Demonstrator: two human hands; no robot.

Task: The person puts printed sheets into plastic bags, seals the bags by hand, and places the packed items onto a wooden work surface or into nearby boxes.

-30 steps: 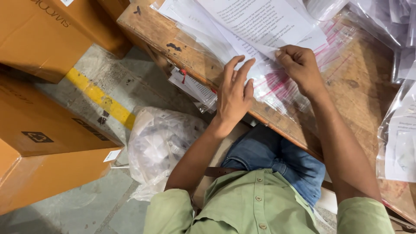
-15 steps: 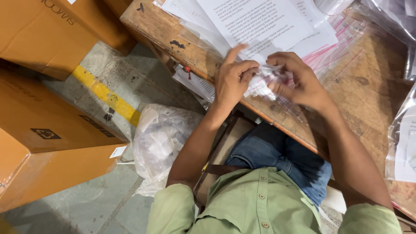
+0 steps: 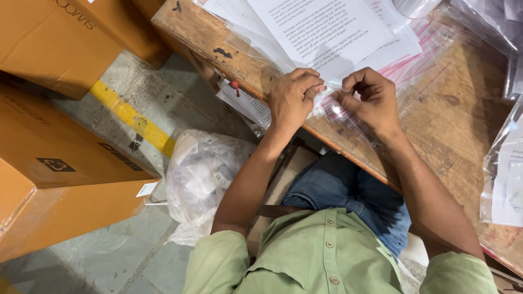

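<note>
Both hands meet at the near edge of a worn wooden table [image 3: 463,136]. The left hand [image 3: 293,100] is curled, fingertips pinched on the left end of a small clear plastic bag [image 3: 331,106]. The right hand [image 3: 368,98] is curled too, thumb and forefinger nipping the same bag from the other side, so the bag is stretched between the 2 hands just above the table edge. What the bag contains cannot be told.

Just beyond the knuckles lies a stack of white printed sheets [image 3: 327,32], overlapping clear zip bags with pink seal strips [image 3: 419,54] that spread to the right of the right hand. Below the left wrist, on the floor, sits a crumpled translucent bag [image 3: 204,174]. Well out to the left of the left hand stand brown cardboard boxes [image 3: 60,174], with a yellow floor stripe [image 3: 131,117] between them.
</note>
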